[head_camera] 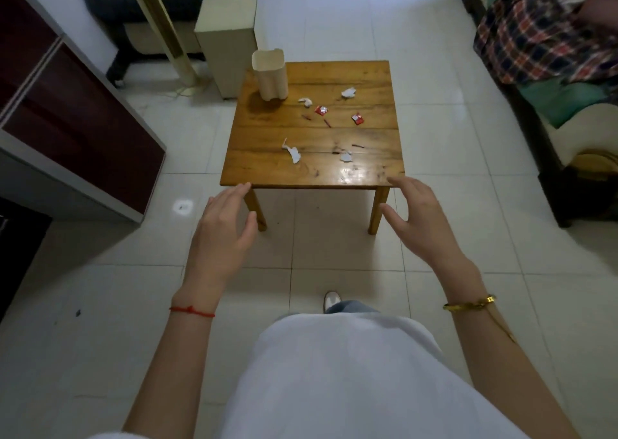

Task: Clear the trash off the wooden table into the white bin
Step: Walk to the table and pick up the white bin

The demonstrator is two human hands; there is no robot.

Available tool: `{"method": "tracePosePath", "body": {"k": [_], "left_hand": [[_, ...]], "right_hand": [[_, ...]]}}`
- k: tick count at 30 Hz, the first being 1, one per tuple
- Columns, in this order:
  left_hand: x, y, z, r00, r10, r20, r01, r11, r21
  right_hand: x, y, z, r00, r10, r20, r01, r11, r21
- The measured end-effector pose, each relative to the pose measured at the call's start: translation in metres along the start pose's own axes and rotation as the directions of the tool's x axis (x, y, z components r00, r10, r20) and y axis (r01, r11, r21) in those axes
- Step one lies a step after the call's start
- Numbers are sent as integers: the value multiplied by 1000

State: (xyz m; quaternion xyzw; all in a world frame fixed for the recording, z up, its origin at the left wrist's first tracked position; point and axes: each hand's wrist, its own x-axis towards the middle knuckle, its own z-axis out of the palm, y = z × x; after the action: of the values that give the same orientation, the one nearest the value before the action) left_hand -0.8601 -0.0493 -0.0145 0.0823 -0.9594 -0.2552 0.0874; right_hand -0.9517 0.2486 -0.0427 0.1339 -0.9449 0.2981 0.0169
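Note:
A small wooden table stands ahead of me on the tiled floor. A white bin stands upright on its far left corner. Trash lies scattered on the top: two red wrappers, a crumpled white paper, a white scrap, a torn white strip, another white bit and thin red slivers. My left hand and my right hand hover in front of the near table edge, both with fingers apart and holding nothing.
A dark red cabinet stands at the left. A cream box and a pale pole stand behind the table's left corner. A sofa with a plaid cloth fills the right side. White floor tiles surround the table.

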Motion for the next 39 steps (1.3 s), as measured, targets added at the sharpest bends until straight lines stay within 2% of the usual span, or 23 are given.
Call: {"method": "tracePosePath", "body": {"k": [8,15,32,39], "left_hand": [[112,-9,17,995,-98,-10,98,995,-5],[205,-43,31,994,-106,18,107,994,-32],[537,-153,60,985,-130,111,132,991,-16],[662,-195,120,940,-272,203,283,959,-24]], "right_hand": [[136,6,5,997,-40,65,37,998,44],[227,2,40,993,-18,114,16,1000,23],[507,-32,123,990,130,60,-129,992,-11],[579,-15,161,983,153,103,-146,987,-71]]}}
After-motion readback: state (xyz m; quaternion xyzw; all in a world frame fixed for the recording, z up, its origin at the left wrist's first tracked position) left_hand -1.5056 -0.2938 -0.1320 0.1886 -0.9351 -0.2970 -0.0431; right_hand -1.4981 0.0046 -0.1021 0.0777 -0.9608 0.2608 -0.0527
